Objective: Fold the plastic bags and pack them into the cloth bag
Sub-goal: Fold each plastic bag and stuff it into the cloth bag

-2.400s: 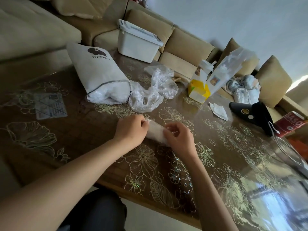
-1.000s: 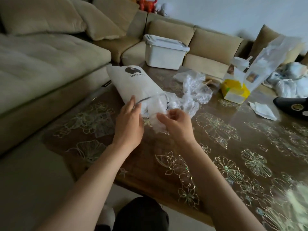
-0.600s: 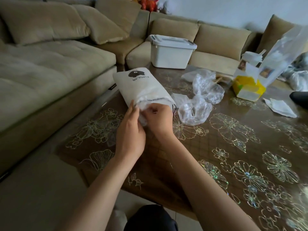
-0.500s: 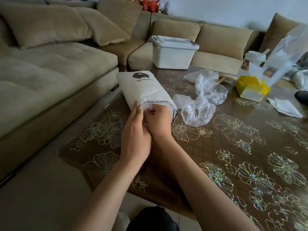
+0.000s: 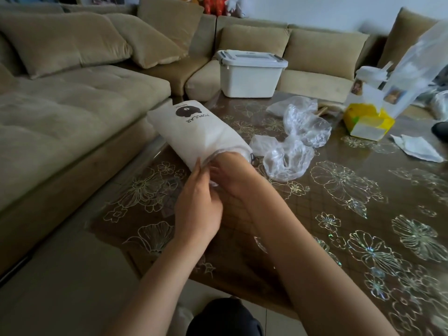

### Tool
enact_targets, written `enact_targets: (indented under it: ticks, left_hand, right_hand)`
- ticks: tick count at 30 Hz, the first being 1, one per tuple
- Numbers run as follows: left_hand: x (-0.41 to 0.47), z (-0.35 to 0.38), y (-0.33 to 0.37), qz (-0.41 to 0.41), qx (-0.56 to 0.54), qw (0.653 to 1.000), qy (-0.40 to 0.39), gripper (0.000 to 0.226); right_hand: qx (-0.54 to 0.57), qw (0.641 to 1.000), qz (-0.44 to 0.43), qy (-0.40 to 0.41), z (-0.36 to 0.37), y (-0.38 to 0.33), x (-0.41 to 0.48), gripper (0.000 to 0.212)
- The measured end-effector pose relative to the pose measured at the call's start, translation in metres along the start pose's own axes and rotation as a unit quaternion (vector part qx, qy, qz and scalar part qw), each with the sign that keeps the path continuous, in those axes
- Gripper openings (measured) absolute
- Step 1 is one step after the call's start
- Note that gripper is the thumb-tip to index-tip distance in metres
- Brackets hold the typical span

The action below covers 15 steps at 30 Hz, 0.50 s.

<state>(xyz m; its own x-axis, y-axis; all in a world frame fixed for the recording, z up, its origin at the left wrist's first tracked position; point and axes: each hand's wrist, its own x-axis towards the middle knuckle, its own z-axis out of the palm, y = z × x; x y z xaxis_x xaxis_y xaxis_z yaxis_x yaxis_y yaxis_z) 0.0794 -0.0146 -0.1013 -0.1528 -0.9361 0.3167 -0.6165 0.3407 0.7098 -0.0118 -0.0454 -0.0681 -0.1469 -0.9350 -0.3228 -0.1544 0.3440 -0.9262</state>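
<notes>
Dim, soft daylight; glare on table [image 5: 363, 214] gloss at right; wide-angle bending at edges; slight blur

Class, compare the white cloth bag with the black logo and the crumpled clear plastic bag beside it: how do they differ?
The white cloth bag is opaque; the crumpled clear plastic bag is see-through. The cloth bag looks stuffed and rounded; the plastic bag lies limp. The left hand and right hand meet the cloth bag's mouth; neither holds the plastic bag. Both lie on the flowered table.
</notes>
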Motion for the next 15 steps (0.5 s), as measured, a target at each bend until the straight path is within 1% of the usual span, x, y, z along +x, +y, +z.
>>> enact_targets:
  ticks: [1,2,3,4,5,6,7,8,9,10,11,13,14,15]
  left_hand:
    - [0.0,0.0,-0.002,-0.004,0.017,1.0,-0.008,0.047]
    - [0.0,0.001,-0.003,-0.005,0.033,0.999,-0.004,0.042]
    - [-0.002,0.003,0.0,-0.003,0.045,0.999,0.013,0.036]
    - [-0.003,0.004,0.004,0.003,0.055,0.998,0.043,0.031]
    - [-0.004,0.005,0.008,0.016,0.057,0.995,0.08,0.026]
    - [-0.005,0.008,0.012,0.039,0.05,0.991,0.118,0.023]
    - [-0.005,0.01,0.017,0.073,0.037,0.986,0.146,0.022]
    - [-0.007,0.013,0.024,0.109,0.021,0.982,0.152,0.02]
    - [-0.009,0.017,0.032,0.144,0.008,0.98,0.14,0.02]
    - [-0.012,0.021,0.036,0.169,0.003,0.978,0.119,0.02]
    - [-0.014,0.025,0.038,0.184,0.004,0.978,0.094,0.02]
    - [-0.018,0.034,0.041,0.195,0.007,0.98,0.038,0.022]
    - [-0.02,0.036,0.039,0.182,-0.007,0.983,0.013,0.021]
    - [-0.022,0.037,0.043,0.157,-0.035,0.987,-0.014,0.019]
  right_hand:
    - [0.054,0.997,-0.049,0.022,-0.012,0.002,-0.009,0.033]
    - [0.014,0.995,-0.099,-0.022,-0.025,0.005,-0.01,0.023]
    - [0.026,0.995,-0.096,0.016,-0.031,0.007,-0.026,0.018]
    - [0.008,0.983,-0.167,0.074,-0.047,0.015,-0.029,0.019]
    - [-0.084,0.962,-0.205,0.161,-0.062,0.028,-0.031,0.02]
    - [-0.207,0.92,-0.245,0.223,-0.073,0.036,-0.032,0.027]
    - [-0.321,0.871,-0.247,0.277,-0.085,0.043,-0.033,0.043]
    - [-0.388,0.833,-0.24,0.312,-0.099,0.054,-0.027,0.064]
    - [-0.431,0.816,-0.217,0.317,-0.109,0.063,-0.025,0.079]
    - [-0.451,0.812,-0.203,0.31,-0.115,0.072,-0.02,0.082]
    - [-0.452,0.812,-0.197,0.312,-0.119,0.078,-0.015,0.072]
    - [-0.431,0.811,-0.201,0.34,-0.123,0.082,-0.01,0.036]
    - [-0.416,0.809,-0.214,0.356,-0.121,0.081,-0.008,0.026]
    - [-0.384,0.811,-0.225,0.379,-0.121,0.08,-0.011,0.022]
